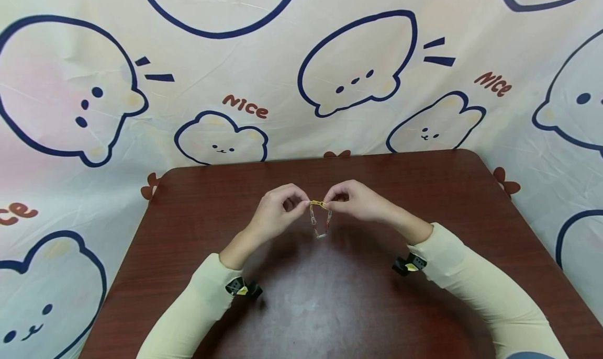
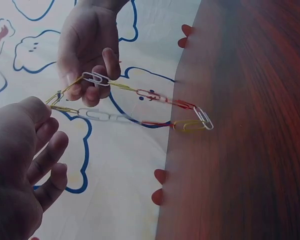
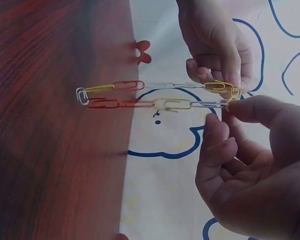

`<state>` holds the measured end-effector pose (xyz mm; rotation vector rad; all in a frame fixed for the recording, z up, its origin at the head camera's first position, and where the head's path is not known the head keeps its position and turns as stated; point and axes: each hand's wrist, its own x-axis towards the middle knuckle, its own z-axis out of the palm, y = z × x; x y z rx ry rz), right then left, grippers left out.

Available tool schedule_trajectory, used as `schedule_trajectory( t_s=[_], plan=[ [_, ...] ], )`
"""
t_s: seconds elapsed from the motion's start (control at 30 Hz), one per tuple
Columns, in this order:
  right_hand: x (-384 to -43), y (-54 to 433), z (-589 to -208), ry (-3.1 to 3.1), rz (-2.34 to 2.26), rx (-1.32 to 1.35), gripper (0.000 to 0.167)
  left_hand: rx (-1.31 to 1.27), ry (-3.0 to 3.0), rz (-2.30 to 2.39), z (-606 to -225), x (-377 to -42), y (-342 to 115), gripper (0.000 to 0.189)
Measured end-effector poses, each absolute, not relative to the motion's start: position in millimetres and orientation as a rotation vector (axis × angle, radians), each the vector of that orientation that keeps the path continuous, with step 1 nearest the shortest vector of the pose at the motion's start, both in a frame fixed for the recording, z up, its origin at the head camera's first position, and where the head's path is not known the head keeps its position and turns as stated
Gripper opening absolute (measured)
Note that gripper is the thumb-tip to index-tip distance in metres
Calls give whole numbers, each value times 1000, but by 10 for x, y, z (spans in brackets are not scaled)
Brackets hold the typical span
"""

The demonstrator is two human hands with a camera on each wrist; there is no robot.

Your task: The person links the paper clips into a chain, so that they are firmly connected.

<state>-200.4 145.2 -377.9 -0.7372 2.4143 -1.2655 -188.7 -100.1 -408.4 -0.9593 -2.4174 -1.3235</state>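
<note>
A chain of linked paper clips (image 1: pixel 321 236) hangs as a loop between my two hands above the table. Its clips are yellow, white and red; a white clip (image 2: pixel 204 118) forms the bend at the low end. On one side, my left hand (image 1: pixel 278 207) pinches a yellow clip (image 3: pixel 217 87) at the loop's top between thumb and forefinger. Opposite it, my right hand (image 1: pixel 360 201) pinches the chain where yellow and white clips meet, as the right wrist view shows. The fingertips hide parts of the held clips. Both hands' other fingers are loosely bent.
Beneath the hands lies a dark red-brown wooden table (image 1: pixel 311 296). A pale cloth (image 1: pixel 282 76) with cartoon drawings hangs behind and beside it. Small black devices (image 1: pixel 409 265) are strapped at both wrists, over pale yellow sleeves (image 1: pixel 476 275).
</note>
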Motion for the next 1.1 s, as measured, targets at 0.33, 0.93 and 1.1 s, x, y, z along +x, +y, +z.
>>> schedule_trajectory(
  t_s=[0.33,0.93,1.1],
  plan=[
    [-2022,1512,-3821,2298,-1376,-653,5,-951,-2424,-1339,-4080,-1876,-992,4],
    [-2047,1746,-3918,2319,-1306,-730,11,-909,-2455,-1336,-4183,-1865,-1013,5],
    [-2056,1805,-3972,2341,-1308,-687,11,-900,-2442,-1351,-4261,-1868,-1009,3]
  ],
)
